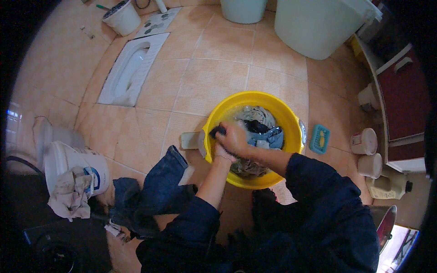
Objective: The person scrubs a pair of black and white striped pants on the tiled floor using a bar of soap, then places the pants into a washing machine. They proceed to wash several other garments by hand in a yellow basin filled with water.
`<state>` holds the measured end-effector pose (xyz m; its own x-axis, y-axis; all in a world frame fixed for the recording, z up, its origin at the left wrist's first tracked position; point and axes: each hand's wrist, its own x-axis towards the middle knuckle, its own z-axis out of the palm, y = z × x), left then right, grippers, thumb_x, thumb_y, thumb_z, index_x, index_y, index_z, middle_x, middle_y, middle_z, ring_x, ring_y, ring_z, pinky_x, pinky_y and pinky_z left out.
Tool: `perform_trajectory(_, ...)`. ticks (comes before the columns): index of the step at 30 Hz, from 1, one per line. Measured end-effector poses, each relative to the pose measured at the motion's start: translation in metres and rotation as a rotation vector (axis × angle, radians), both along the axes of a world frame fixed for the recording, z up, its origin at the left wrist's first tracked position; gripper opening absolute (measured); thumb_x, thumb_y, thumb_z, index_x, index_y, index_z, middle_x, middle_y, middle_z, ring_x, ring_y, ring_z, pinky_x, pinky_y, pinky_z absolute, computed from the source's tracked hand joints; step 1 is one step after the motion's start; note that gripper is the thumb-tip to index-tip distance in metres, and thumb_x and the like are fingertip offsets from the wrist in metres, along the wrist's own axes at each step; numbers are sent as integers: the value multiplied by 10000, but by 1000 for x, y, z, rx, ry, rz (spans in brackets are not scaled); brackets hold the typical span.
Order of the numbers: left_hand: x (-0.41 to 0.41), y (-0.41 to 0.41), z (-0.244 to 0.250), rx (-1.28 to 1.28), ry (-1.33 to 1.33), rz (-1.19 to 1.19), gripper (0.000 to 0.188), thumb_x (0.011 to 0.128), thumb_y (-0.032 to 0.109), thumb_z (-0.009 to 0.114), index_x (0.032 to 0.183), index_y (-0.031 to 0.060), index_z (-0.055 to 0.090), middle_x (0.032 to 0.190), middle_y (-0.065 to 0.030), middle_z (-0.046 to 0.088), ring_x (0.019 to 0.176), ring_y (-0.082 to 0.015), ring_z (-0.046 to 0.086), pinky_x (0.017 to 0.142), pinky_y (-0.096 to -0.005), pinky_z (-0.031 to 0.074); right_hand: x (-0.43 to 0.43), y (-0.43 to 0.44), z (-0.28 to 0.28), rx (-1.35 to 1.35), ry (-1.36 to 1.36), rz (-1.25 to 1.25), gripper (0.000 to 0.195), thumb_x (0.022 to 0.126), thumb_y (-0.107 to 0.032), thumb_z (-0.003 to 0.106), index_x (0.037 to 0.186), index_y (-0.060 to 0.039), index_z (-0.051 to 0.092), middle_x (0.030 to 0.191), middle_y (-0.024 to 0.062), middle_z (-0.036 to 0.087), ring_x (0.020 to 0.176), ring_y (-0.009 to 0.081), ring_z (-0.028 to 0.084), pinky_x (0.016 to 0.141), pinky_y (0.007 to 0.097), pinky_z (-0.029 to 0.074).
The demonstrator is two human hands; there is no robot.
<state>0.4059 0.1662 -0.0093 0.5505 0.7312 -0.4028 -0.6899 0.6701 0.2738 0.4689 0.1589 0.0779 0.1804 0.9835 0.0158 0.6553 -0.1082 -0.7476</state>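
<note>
A round yellow plastic basin [296,112] with grey handles stands on the floor before me, holding soapy water and wet clothes. My right hand [234,138] is closed around a bunched black cloth [217,131] over the basin's left side. Crossed beneath it, my left hand [221,150] is mostly covered, so its grip on the cloth is hidden. In the water lie a grey garment [259,114], a black piece [256,127], a blue garment [273,136] and a brownish cloth [251,169].
Left of the basin, jeans [167,181] lie across the floor by a white bucket [76,163] draped with beige cloth [71,194]. A squat toilet [131,73] is set in the floor. At right are a teal soap dish [319,139], white tubs [364,141] and a jug [385,186].
</note>
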Motion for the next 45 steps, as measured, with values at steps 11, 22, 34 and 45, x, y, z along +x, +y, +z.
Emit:
perform_trajectory(11,-8,7,39,-439,209,-122,500,838,465,356,1216,143,416,1241,-82,436,1136,-285,403,942,-514,306,50,39,-67,-302,-257,-172,403,704,-330,600,1041,-110,577,953,243,530,901,359,540,782,402,443)
perform_trajectory(22,-3,3,11,-62,66,-119,473,856,456,340,1205,142,406,1233,-45,432,1123,-234,412,950,-435,325,4,8,-4,13,-123,-18,234,707,-278,567,799,-63,586,741,160,585,707,349,567,624,449,446)
perform_trajectory(34,-10,14,49,-392,93,-231,490,874,432,257,1281,172,331,1316,-102,342,1201,-340,316,945,-600,226,48,42,-65,-159,214,82,297,720,-242,591,916,-19,598,943,174,583,903,289,546,790,349,432)
perform_trajectory(45,3,21,-38,0,171,-173,358,846,379,358,1120,192,493,1147,-63,511,1066,-253,467,872,-463,384,23,13,-31,243,-100,179,200,724,-242,574,766,-47,554,793,156,518,712,349,535,607,439,433)
